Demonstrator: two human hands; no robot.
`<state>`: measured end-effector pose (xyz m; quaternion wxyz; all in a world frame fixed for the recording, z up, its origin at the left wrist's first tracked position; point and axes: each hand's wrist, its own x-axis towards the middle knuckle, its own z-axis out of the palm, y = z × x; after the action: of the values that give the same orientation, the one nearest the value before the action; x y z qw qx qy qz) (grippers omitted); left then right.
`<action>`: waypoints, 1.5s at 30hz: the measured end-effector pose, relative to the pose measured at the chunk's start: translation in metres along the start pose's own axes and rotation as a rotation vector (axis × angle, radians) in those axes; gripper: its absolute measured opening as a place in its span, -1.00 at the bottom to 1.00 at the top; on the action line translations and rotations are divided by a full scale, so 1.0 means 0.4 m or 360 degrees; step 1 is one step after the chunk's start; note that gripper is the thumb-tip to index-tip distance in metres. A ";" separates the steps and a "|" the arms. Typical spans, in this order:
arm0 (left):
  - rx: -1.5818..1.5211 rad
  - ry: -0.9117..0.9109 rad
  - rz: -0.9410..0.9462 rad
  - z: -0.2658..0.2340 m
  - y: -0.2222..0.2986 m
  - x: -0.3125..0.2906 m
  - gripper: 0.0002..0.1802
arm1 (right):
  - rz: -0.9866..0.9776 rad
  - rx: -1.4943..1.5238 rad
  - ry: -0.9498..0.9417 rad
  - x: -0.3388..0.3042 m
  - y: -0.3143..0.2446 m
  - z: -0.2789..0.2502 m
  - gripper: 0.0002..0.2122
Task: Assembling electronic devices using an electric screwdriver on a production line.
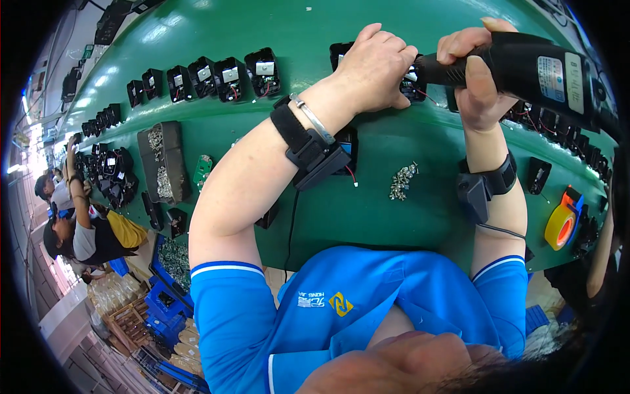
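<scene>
Beyond the pile of screws [403,181] on the green counter [354,223], a black housing [413,93] lies under the left hand [379,69], partly covered, and left of the right hand [482,88]. The left hand's fingertips are partly hidden; whether they grip the housing, I cannot tell. The right hand, beyond and right of the pile, grasps a black power screwdriver [525,72], its tip beside the left fingers.
</scene>
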<state>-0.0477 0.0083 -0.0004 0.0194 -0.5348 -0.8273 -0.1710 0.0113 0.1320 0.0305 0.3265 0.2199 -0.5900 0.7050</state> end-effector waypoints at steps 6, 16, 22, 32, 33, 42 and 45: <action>-0.0088 -0.0051 0.0024 0.003 -0.030 -0.014 -0.43 | 0.0012 0.0017 -0.0181 -0.005 0.019 0.022 -0.60; -0.0228 -0.0158 -0.0003 -0.012 -0.037 0.004 -0.40 | 0.0169 -0.0009 -0.0161 0.008 0.010 -0.011 -0.59; -0.0181 -0.0247 0.0058 -0.020 -0.049 0.013 -0.45 | 0.0152 0.0087 -0.0105 0.002 0.026 -0.005 -0.59; -0.0117 -0.0324 0.0019 -0.042 -0.063 0.005 -0.40 | 0.0107 -0.0091 -0.0017 0.001 0.040 0.020 -0.63; -0.0086 -0.0343 0.0005 -0.046 -0.061 0.002 -0.39 | 0.0056 -0.0137 -0.0007 0.002 0.040 0.023 -0.65; 0.0071 -0.0406 -0.0139 -0.077 -0.023 -0.013 -0.34 | -0.0073 -0.0013 0.0595 0.008 -0.082 0.028 -0.68; 0.0323 -0.0355 -0.0150 -0.104 -0.007 -0.029 -0.30 | -0.0106 0.0121 0.0652 -0.023 -0.171 0.002 -0.65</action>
<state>-0.0515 -0.0157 0.0355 -0.0266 -0.5064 -0.8615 -0.0267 0.0667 0.1354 0.0713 0.4543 0.1035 -0.4766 0.7455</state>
